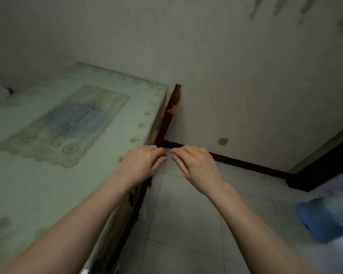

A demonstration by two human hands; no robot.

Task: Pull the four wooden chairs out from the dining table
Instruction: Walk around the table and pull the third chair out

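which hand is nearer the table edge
Left. The left hand hangs right over the table edge by its corner, beside the dark wooden chair back. The right hand is out over the floor tiles, clear of the edge.

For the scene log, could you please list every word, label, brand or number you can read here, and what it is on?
None can be read.
Table cover: only a blurred floral and blue pattern, no lettering.
Yellow patch hanging at the table's side: too blurred to tell if it bears print.
Small tan square on the wall: blank as far as visible.
Blue object on the floor: no label visible.
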